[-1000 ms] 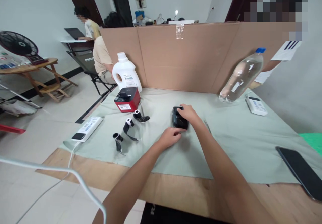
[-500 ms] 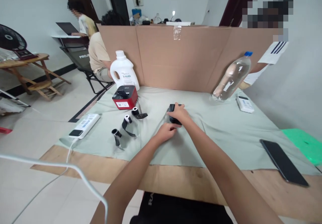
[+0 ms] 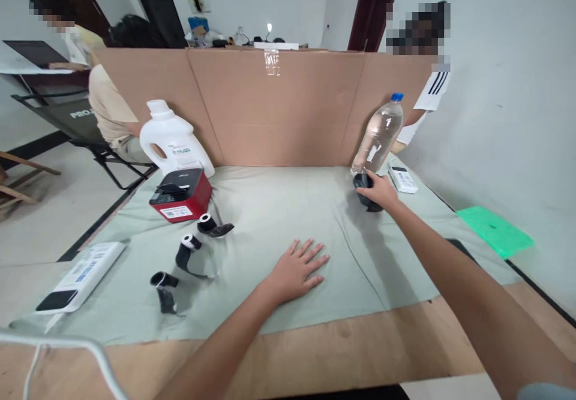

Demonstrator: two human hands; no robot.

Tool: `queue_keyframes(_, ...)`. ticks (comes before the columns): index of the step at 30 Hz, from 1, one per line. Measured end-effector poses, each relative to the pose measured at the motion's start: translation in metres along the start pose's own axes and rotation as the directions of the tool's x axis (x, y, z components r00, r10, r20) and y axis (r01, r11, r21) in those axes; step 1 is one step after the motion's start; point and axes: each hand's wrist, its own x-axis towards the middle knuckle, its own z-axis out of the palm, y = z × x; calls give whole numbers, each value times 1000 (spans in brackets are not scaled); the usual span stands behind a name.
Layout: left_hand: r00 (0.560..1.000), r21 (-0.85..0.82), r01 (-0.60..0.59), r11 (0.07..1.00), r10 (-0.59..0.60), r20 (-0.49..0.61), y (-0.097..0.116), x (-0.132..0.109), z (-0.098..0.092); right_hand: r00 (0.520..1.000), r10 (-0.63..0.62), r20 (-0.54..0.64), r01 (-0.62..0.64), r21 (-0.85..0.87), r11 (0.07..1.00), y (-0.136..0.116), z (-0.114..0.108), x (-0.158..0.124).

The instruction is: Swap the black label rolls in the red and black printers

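My left hand lies flat on the pale green cloth, fingers spread, with nothing in it. Farther off to the right, my right hand grips a small black block-like object, whose kind I cannot make out. This object is just in front of a clear plastic bottle with a blue cap; whether it rests on the cloth or is held above it, I cannot tell. Left of my left hand are three small rolls with loose black strips: a far roll, a middle roll and a near roll.
A red and black box-shaped device stands before a white jug. White power strips lie at left and right. A cardboard panel closes the back. People are beyond it. A dark phone shows partly behind my right arm.
My right hand has carried the black object rightward to the front of the bottle. My left hand has come off it and spread flat on the cloth. The view has turned right.
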Motion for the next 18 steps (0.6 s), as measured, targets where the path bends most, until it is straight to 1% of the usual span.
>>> queue_keyframes(2,1000,-1,2,1000,-2,1,0,-1,-2,998,64,1,-64,-26,998,33,-7,9)
queue_keyframes(5,1000,5,8,1000,-8,-3,0,-1,-4,990,141,32,-138,-71,988,64,-9,15)
queue_keyframes(7,1000,9,12,1000,-12,-2,0,-1,-3,986,154,71,-147,-90,985,73,-7,16)
queue_keyframes(8,1000,9,12,1000,-12,-5,1,0,-3,982,163,99,-153,-100,983,73,-7,16)
queue_keyframes(10,1000,2,2,1000,-2,-27,2,1,-3,969,220,116,-202,-148,968,65,-7,15)
queue_keyframes(11,999,-5,-12,1000,12,-47,3,1,-5,965,247,85,-228,-188,955,55,-8,15)
queue_keyframes(12,996,-10,-31,999,30,-80,4,1,-10,969,245,29,-232,-231,945,42,-8,13)
queue_keyframes(13,991,-10,-49,999,48,-127,4,0,-17,980,194,-41,-197,-269,943,25,-7,10)
queue_keyframes(14,979,-3,-56,998,54,-195,3,-3,-27,990,96,-107,-124,-297,947,5,-5,6)
queue_keyframes(15,956,7,-42,999,42,-290,0,-8,-41,989,-32,-145,-15,-307,952,-19,-1,1)
queue_keyframes(16,912,14,2,1000,4,-409,-5,-17,-57,974,-172,-146,123,-293,948,-47,5,-5)
queue_keyframes(17,832,1,80,997,-66,-551,-13,-28,-75,946,-301,-118,265,-250,931,-77,13,-13)
queue_keyframes(18,703,-39,169,985,-148,-695,-25,-43,-95,913,-403,-69,387,-170,906,-110,23,-23)
